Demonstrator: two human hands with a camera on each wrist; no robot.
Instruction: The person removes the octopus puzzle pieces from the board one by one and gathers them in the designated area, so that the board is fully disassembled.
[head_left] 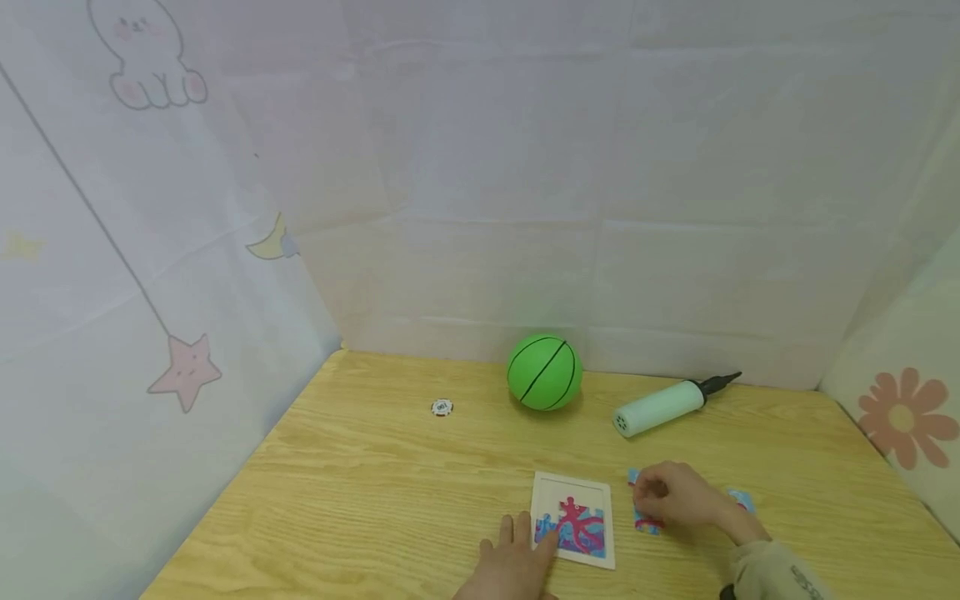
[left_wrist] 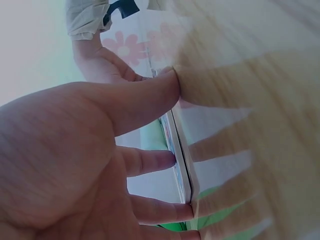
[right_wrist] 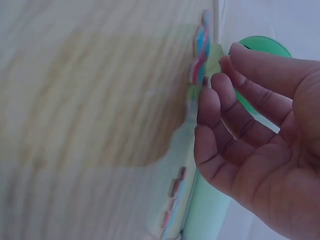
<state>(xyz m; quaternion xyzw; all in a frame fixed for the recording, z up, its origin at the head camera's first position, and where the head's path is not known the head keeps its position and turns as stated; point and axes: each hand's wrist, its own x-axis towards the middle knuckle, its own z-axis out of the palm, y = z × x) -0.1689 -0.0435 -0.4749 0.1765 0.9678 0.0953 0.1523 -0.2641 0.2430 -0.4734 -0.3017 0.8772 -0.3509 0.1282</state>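
In the head view, my left hand (head_left: 512, 560) lies at the lower left of a white-framed jigsaw tray (head_left: 609, 542), its fingers extended. The left wrist view shows fingertips touching the tray's edge (left_wrist: 187, 175), with the thumb on the table. Joined jigsaw pieces (head_left: 581, 532) inside the tray show part of a pink octopus on blue. Over loose jigsaw pieces (head_left: 647, 526) right of the tray hovers my right hand (head_left: 681, 497), fingers loosely bent, thumb and index tips close together. Nothing shows between them in the right wrist view, where pieces (right_wrist: 200, 50) lie beyond the fingertips.
Another loose jigsaw piece (head_left: 741, 500) lies right of my right wrist. Toward the back stand a green ball (head_left: 545, 372) with black lines and a pale green hand pump (head_left: 660, 408) with a black nozzle. A poker chip (head_left: 442, 407) lies further left. Fabric walls (head_left: 480, 183) surround the wooden table (head_left: 360, 483).
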